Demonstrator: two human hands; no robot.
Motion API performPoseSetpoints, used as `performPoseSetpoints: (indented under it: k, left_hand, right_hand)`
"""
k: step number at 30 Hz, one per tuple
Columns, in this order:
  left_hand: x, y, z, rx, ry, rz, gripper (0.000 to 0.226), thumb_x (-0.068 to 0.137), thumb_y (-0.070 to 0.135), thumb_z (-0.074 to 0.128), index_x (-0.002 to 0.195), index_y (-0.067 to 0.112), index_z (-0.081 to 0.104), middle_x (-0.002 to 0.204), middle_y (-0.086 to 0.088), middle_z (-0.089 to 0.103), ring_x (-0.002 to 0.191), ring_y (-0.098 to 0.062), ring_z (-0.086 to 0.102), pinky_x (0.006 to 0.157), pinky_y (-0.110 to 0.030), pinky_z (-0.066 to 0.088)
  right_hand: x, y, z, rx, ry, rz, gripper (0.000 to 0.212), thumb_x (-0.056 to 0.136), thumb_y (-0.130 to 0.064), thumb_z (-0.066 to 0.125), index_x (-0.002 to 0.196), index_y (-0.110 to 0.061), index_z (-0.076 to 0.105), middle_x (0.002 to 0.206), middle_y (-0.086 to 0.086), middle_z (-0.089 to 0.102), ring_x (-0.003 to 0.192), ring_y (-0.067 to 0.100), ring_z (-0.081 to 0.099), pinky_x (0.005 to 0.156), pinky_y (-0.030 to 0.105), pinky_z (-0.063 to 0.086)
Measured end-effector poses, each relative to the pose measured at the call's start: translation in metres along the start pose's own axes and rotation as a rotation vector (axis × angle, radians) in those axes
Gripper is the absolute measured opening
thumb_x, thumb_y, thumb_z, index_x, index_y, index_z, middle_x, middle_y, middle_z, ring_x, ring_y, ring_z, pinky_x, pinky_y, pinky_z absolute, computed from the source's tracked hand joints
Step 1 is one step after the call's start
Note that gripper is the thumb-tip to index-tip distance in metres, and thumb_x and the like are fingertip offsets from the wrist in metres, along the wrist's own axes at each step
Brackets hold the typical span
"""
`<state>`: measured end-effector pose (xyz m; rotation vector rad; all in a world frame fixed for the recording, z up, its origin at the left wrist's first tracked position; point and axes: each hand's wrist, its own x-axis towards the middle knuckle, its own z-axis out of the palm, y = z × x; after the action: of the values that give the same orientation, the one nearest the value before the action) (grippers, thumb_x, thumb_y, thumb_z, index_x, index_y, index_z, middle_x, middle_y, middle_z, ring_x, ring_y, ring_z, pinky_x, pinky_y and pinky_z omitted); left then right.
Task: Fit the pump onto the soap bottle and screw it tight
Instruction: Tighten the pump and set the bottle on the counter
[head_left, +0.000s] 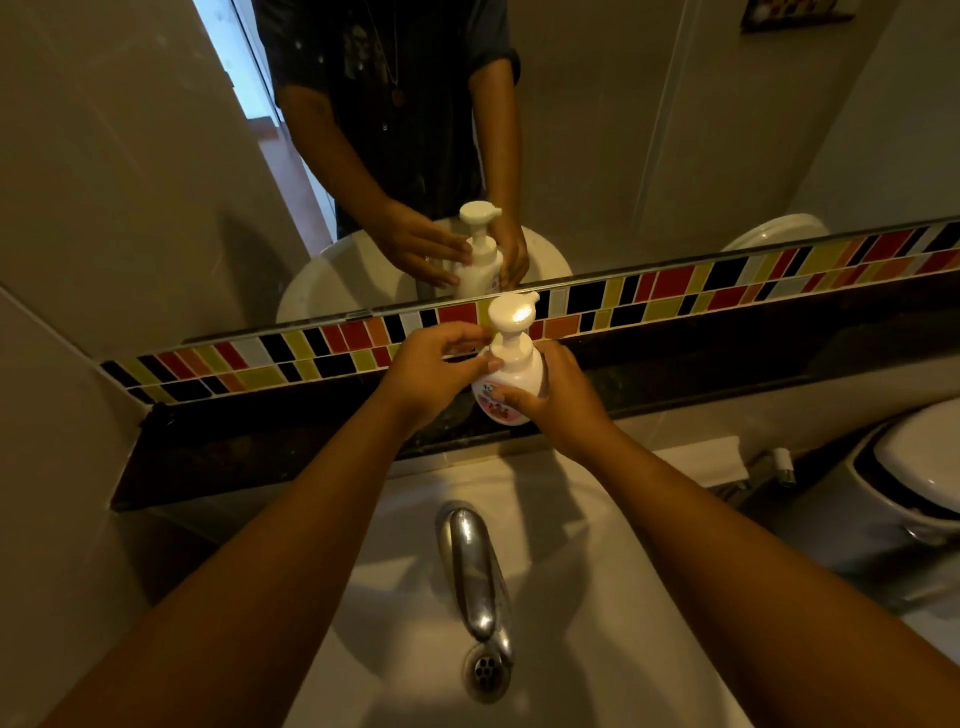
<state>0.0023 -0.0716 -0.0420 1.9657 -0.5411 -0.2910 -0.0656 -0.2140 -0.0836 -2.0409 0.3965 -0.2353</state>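
Soap bottle (511, 395), white with a pink-red label, stands upright on the dark worktop (270, 441) behind the tap (475, 566), its white pump (511, 319) seated on top. Right hand (558, 400) wraps the bottle's body; left hand (434, 371) pinches the pump collar with curled fingers.

Both forearms bare from elbow to fingertips, no watch or bracelet past the fingers' side of the wrists; left hand (431, 371) and right hand (558, 400) ungloved; in the mirror (597, 130), a dark short-sleeved shirt (415, 78) flecked with pale specks, cuffs well above the fingers; a thin cord necklace with a small round pendant (398, 96).
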Motion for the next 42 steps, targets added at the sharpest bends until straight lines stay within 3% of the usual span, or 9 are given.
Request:
performPoseSetpoints:
  k: [4, 7, 13, 19, 25, 28, 34, 38, 42]
  left_hand:
    - [0.002, 0.002, 0.015, -0.029, -0.041, 0.005, 0.056, 0.078, 0.019, 0.076, 0.131, 0.020, 0.056, 0.130, 0.000, 0.061, 0.116, -0.015, 0.055, 0.087, -0.029, 0.049]
    - [0.006, 0.004, 0.025, -0.027, -0.032, -0.017, 0.061, 0.077, 0.022, 0.078, 0.133, 0.017, 0.053, 0.133, -0.005, 0.059, 0.121, -0.022, 0.055, 0.094, -0.038, 0.049]
    - [0.008, 0.002, 0.022, -0.004, 0.046, -0.006, 0.061, 0.074, 0.022, 0.080, 0.129, 0.019, 0.055, 0.132, -0.002, 0.059, 0.116, -0.017, 0.054, 0.084, -0.028, 0.048]
    - [0.004, -0.004, 0.011, 0.035, 0.028, -0.002, 0.044, 0.079, 0.020, 0.075, 0.121, 0.016, 0.061, 0.119, -0.001, 0.065, 0.111, -0.019, 0.061, 0.082, -0.026, 0.052]
    - [0.005, 0.003, 0.028, 0.008, 0.066, -0.011, 0.059, 0.073, 0.024, 0.081, 0.126, 0.016, 0.055, 0.124, -0.004, 0.063, 0.112, -0.020, 0.059, 0.086, -0.034, 0.052]
    - [0.007, 0.005, 0.032, 0.015, 0.097, -0.021, 0.060, 0.074, 0.022, 0.081, 0.126, 0.016, 0.053, 0.126, -0.006, 0.061, 0.114, -0.020, 0.056, 0.084, -0.031, 0.048]
    - [0.011, 0.004, 0.022, 0.012, -0.036, -0.028, 0.064, 0.078, 0.020, 0.077, 0.135, 0.019, 0.049, 0.134, -0.003, 0.058, 0.120, -0.022, 0.054, 0.087, -0.031, 0.047]
    - [0.014, 0.009, 0.013, 0.051, -0.130, -0.022, 0.064, 0.080, 0.019, 0.075, 0.138, 0.019, 0.047, 0.137, -0.004, 0.057, 0.125, -0.023, 0.053, 0.097, -0.037, 0.047]
    - [0.013, 0.011, 0.013, 0.066, -0.147, -0.021, 0.063, 0.082, 0.019, 0.073, 0.139, 0.019, 0.045, 0.138, -0.004, 0.055, 0.126, -0.022, 0.052, 0.093, -0.032, 0.045]
  right_hand:
    - [0.000, -0.003, 0.000, 0.001, 0.003, 0.000, 0.067, 0.077, -0.029, 0.073, 0.134, -0.015, 0.042, 0.142, 0.010, 0.045, 0.126, 0.029, 0.050, 0.102, 0.047, 0.047]
    - [0.000, -0.003, 0.000, 0.003, -0.005, -0.012, 0.064, 0.078, -0.027, 0.072, 0.134, -0.014, 0.043, 0.142, 0.011, 0.044, 0.126, 0.029, 0.049, 0.102, 0.047, 0.046]
    - [0.001, 0.000, 0.000, -0.018, -0.012, -0.008, 0.067, 0.077, -0.031, 0.073, 0.134, -0.016, 0.041, 0.140, 0.009, 0.044, 0.124, 0.027, 0.051, 0.099, 0.044, 0.049]
    - [0.002, 0.002, 0.000, -0.012, -0.012, -0.017, 0.067, 0.076, -0.031, 0.074, 0.132, -0.016, 0.043, 0.138, 0.010, 0.046, 0.122, 0.028, 0.052, 0.096, 0.041, 0.049]
    - [0.002, 0.004, 0.000, -0.013, -0.009, -0.023, 0.065, 0.077, -0.032, 0.073, 0.132, -0.018, 0.043, 0.139, 0.009, 0.046, 0.122, 0.026, 0.052, 0.094, 0.039, 0.048]
    - [0.002, 0.006, 0.001, -0.010, -0.013, -0.035, 0.064, 0.078, -0.033, 0.072, 0.132, -0.019, 0.042, 0.139, 0.008, 0.045, 0.123, 0.026, 0.052, 0.093, 0.036, 0.046]
    - [0.003, 0.004, -0.003, 0.008, -0.053, -0.029, 0.065, 0.078, -0.032, 0.072, 0.134, -0.017, 0.041, 0.140, 0.009, 0.044, 0.123, 0.028, 0.051, 0.100, 0.047, 0.048]
    - [0.005, 0.004, -0.006, 0.012, -0.090, -0.031, 0.064, 0.078, -0.031, 0.072, 0.132, -0.017, 0.042, 0.139, 0.009, 0.046, 0.122, 0.028, 0.052, 0.100, 0.050, 0.048]
    - [0.004, 0.003, -0.006, 0.015, -0.090, -0.025, 0.064, 0.078, -0.031, 0.073, 0.132, -0.018, 0.041, 0.139, 0.009, 0.045, 0.123, 0.028, 0.052, 0.100, 0.050, 0.048]
